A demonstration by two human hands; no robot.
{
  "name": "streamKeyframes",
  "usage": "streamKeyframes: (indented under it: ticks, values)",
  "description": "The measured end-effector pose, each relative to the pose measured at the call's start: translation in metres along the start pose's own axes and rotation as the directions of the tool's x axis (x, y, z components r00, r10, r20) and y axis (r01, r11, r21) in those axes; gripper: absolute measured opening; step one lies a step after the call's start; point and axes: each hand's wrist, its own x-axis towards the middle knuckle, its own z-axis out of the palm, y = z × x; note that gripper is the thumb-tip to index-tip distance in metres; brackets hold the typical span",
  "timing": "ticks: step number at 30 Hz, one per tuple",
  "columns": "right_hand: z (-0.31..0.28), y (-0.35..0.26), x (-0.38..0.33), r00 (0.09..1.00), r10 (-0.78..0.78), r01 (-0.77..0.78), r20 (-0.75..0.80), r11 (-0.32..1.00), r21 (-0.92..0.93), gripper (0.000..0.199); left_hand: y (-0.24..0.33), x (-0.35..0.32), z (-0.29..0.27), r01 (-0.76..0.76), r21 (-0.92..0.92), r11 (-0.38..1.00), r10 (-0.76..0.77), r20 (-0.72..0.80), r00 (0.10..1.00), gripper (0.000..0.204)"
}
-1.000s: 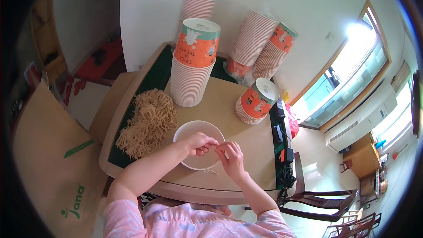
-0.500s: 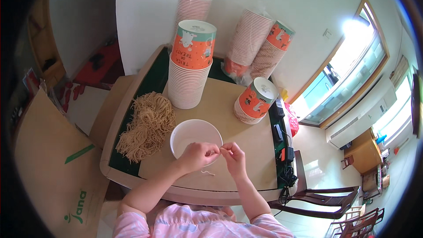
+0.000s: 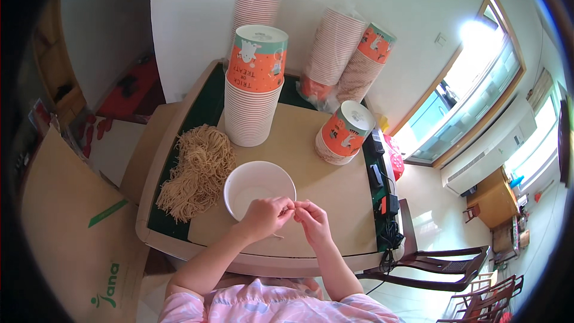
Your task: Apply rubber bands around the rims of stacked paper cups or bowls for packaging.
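Observation:
My left hand [image 3: 266, 216] and my right hand [image 3: 312, 221] meet fingertip to fingertip over the right front rim of a white paper bucket [image 3: 248, 176]. Both are closed in a pinch on a thin beige cord, mostly hidden by the fingers. A short piece of the cord [image 3: 277, 236] shows below my left hand, against the table. The bucket stands upright with its mouth up, and its inside is plain white. Left of it lies a loose heap of beige cords [image 3: 197, 173].
Behind the bucket rises a tall stack of upturned orange and teal paper buckets [image 3: 254, 107], with a shorter stack [image 3: 347, 134] to the right. Plastic-wrapped stacks [image 3: 335, 48] lean at the wall. Black cables [image 3: 390, 236] line the table's right edge. A large cardboard box [image 3: 66, 221] stands left.
My hands stay pinched together and have shifted slightly left with the whole view. Less of the hanging cord shows below my left hand.

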Motion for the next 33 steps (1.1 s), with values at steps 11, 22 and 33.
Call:
streamKeyframes:
  ticks: [11, 22, 33]
  values:
    - [0.004, 0.014, 0.002, 0.981, -0.184, 0.179, -0.058, 0.980, -0.085, 0.009, 0.002, 0.002, -0.006, 0.189, -0.143, 0.972, -0.180, 0.069, 0.981, 0.011]
    - [0.012, 0.012, 0.006, 0.982, -0.180, 0.160, -0.061, 0.955, -0.249, 0.009, -0.005, 0.003, 0.000, 0.079, -0.060, 0.995, -0.087, -0.131, 0.988, 0.006]
    - [0.007, 0.003, 0.009, 1.000, -0.003, 0.003, 0.003, 0.998, -0.067, 0.012, -0.001, 0.004, -0.002, 0.094, -0.046, 0.995, -0.098, -0.098, 0.990, 0.006]
